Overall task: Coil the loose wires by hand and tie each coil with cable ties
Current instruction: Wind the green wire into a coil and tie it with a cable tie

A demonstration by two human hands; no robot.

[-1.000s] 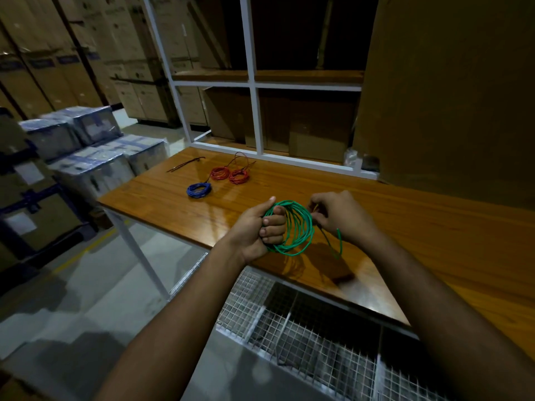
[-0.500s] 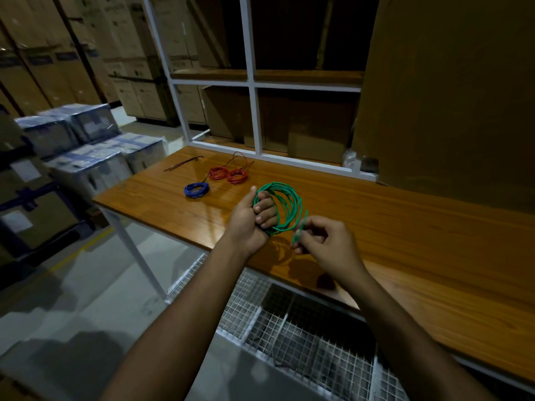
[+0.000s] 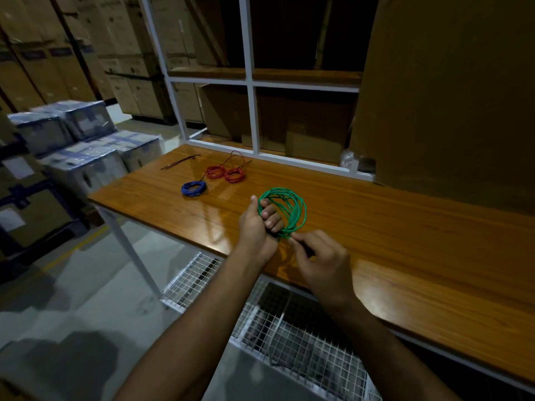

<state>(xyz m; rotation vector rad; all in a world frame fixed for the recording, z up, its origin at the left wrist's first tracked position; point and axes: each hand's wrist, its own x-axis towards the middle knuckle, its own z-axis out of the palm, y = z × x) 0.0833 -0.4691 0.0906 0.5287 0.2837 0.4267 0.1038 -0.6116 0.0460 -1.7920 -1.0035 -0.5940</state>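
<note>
My left hand (image 3: 259, 227) grips the left side of a green wire coil (image 3: 292, 209), held upright just above the wooden table (image 3: 405, 241), with fingers curled through the loop. My right hand (image 3: 321, 261) is below and right of the coil and pinches its bottom edge with thumb and fingertips; something thin and dark shows between those fingers, too small to identify. A blue coil (image 3: 194, 188) and two red coils (image 3: 225, 172) lie further back on the table. A few black cable ties (image 3: 181, 162) lie near the back left corner.
A white shelf frame (image 3: 252, 111) with cardboard boxes stands behind the table. A large brown carton (image 3: 451, 96) sits at the right rear. Wrapped boxes (image 3: 84, 151) stand on the floor to the left. A wire mesh rack (image 3: 289, 328) lies under the table's front edge.
My right hand came from the coil's right side down to its bottom edge and moved closer in. The loose green tail that hung below the coil is no longer visible.
</note>
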